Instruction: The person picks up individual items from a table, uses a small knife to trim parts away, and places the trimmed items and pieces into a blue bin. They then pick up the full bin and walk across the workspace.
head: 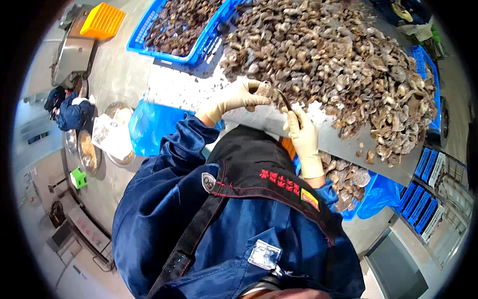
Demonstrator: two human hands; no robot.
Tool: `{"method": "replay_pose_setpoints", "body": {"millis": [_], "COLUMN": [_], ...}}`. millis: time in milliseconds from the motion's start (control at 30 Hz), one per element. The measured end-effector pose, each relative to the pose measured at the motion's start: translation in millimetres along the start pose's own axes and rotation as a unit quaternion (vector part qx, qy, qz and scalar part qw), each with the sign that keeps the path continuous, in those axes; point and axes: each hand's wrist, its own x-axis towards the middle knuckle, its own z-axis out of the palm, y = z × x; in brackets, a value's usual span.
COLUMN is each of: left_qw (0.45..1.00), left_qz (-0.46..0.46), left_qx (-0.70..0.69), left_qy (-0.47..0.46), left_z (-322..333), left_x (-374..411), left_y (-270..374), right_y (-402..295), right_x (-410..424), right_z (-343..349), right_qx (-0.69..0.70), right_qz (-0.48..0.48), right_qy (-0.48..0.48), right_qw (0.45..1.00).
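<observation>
My left hand [237, 96], in a pale rubber glove, pinches a brown shellfish [265, 91], probably an oyster, between thumb and fingers above the steel table. A thin, dark, curved knife [285, 100] is in my right hand [303, 136], also gloved; its tip is close to the held shellfish, and I cannot tell whether they touch. Just beyond both hands a large heap of shellfish [317, 56] covers much of the metal tabletop [261, 117]. Small white bits lie at the heap's near edge, beside my right hand.
A blue plastic basket [192, 59] of smaller shellfish stands at the far left of the table. Below the near edge, a blue crate [350, 214] holds more shells. A blue plastic bag [155, 127] hangs left. Another person [74, 112] is at far left, near round pans [98, 149].
</observation>
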Motion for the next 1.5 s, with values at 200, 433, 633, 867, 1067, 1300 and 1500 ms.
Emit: {"method": "replay_pose_setpoints", "body": {"millis": [200, 433, 633, 867, 1067, 1300, 1500], "left_qw": [0.999, 0.986, 0.97, 0.925, 0.977, 0.993, 0.973], "left_qz": [-0.019, -0.026, 0.04, 0.064, -0.077, -0.041, -0.053], "left_qx": [0.018, 0.072, 0.136, 0.275, 0.073, -0.108, -0.223], "left_qy": [0.037, 0.149, 0.196, 0.255, 0.183, 0.025, 0.032], "left_z": [11, 10, 15, 23, 26, 17, 9], "left_x": [-70, -110, -131, -128, -127, -140, -159], "left_y": [-31, -55, -54, -36, -25, -38, -64], "right_y": [2, -12, 13, 25, -15, -20, -18], "right_x": [-8, -15, -1, 6, -21, -22, -12], "right_z": [34, 52, 52, 48, 55, 55, 73], "right_qx": [-0.068, -0.121, -0.271, -0.351, -0.251, -0.34, -0.384], "right_qz": [-0.004, -0.086, -0.047, -0.053, -0.363, -0.429, -0.421], "right_qy": [-0.139, -0.145, -0.099, -0.032, -0.01, 0.002, -0.013], "right_qw": [0.988, 0.978, 0.956, 0.934, 0.897, 0.837, 0.822]}}
